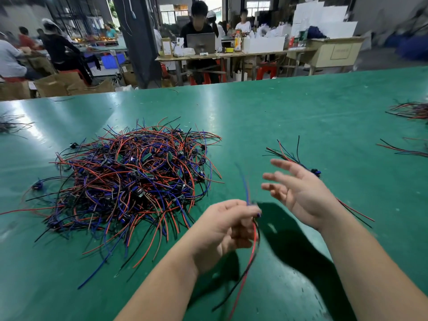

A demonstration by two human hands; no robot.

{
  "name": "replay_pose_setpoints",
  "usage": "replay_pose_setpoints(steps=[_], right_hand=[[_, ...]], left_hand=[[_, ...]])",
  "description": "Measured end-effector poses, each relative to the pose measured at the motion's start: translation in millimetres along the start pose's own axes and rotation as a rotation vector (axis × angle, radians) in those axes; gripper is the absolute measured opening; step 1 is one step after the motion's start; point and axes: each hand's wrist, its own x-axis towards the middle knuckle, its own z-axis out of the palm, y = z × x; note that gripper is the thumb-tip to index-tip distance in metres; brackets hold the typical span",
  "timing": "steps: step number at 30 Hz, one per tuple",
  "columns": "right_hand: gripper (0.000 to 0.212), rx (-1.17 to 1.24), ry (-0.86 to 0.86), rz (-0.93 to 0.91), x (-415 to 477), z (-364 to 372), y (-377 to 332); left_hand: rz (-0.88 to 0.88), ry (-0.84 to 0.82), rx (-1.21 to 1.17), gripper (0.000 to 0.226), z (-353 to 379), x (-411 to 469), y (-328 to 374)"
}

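Left hand (222,225) pinches a thin bundle of red, black and blue wires (251,230) at its fingertips, above the green surface (301,107). Blue ends stick up past the fingers; red and black tails hang below. Right hand (301,193) hovers beside it, fingers spread, holding nothing.

Your table (301,112) is plain glossy green. The wire pile (129,179) at centre left mixes red, blue and black — with small green boards among them. The wire set (254,244) you hold at lower centre shows blue above, red and black below. Upper centre, the stools (266,69) are red — the crate (111,60) at upper left blue.
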Motion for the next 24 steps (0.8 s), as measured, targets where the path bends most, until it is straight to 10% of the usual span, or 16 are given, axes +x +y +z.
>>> replay_pose_setpoints(steps=[4,9,24], right_hand=[[0.024,-0.413,-0.246,0.063,-7.8,5.8,13.6],[0.029,-0.305,-0.456,-0.042,-17.0,24.9,24.6],[0.011,0.100,-0.077,-0.010,-14.2,25.3,7.6]], left_hand=[[0.115,0.048,-0.332,0.010,-8.1,1.1,6.0],[0.228,0.183,-0.389,0.012,-8.5,7.4,1.4],[0.255,0.009,-0.085,0.044,-1.6,7.7,-8.1]])
